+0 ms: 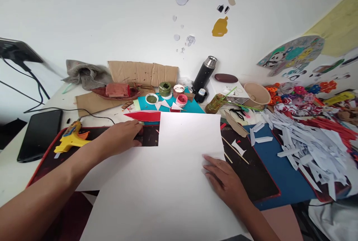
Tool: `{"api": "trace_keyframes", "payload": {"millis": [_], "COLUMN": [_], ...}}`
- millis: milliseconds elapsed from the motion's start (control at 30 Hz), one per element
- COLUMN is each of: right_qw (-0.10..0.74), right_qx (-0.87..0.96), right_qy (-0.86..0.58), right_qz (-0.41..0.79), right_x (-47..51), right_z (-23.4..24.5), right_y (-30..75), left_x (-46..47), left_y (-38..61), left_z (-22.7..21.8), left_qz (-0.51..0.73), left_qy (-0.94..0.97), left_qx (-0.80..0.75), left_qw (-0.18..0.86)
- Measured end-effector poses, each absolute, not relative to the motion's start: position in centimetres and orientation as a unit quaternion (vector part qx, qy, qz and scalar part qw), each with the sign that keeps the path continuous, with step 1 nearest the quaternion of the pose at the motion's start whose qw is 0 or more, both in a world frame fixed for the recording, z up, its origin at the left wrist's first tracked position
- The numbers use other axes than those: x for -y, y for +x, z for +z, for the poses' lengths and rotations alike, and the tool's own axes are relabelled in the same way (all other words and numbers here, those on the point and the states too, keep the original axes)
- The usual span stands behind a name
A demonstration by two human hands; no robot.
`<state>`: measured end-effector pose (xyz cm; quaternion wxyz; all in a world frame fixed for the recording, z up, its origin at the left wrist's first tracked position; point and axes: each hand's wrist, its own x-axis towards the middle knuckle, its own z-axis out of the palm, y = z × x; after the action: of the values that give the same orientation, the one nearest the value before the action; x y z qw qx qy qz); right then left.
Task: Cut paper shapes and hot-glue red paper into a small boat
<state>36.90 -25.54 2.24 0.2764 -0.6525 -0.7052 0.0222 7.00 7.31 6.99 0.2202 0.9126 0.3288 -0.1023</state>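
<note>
A large white paper sheet [179,181] with a rectangular notch at its upper left spreads over the desk and past its near edge. My right hand [223,179] rests on the sheet's right side, fingers stretched and slightly spread. At the notch is my left hand [127,134], its fingers bent and the thumb apart from them, with nothing visible between. Its fingertips are at the lower edge of a red pointed paper piece [144,116], which lies against the sheet's top left corner; whether they press on it is unclear.
A yellow glue gun [71,138] and a black phone [40,134] lie left. Behind stand paint jars [165,90], a black thermos [204,75] and a jar of murky liquid [214,103]. Wooden sticks [235,149] and heaped white paper strips [310,147] are on the right.
</note>
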Motion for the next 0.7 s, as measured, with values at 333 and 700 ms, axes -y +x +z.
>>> {"api": "trace_keyframes", "payload": {"millis": [333, 700], "right_qw": [0.289, 0.288], "right_qx": [0.699, 0.695], "right_qy": [-0.654, -0.659], "right_qz": [0.027, 0.008], "right_x": [25.5, 26.0], "right_z": [2.1, 2.6], "right_y": [37.2, 37.4], "left_x": [-7.4, -11.7], "left_y": [6.6, 3.0], "left_z": [7.1, 10.2], "left_qz": [-0.085, 0.145], "left_qy": [0.869, 0.788], "left_qx": [-0.366, -0.426], "left_qw": [0.323, 0.42]}}
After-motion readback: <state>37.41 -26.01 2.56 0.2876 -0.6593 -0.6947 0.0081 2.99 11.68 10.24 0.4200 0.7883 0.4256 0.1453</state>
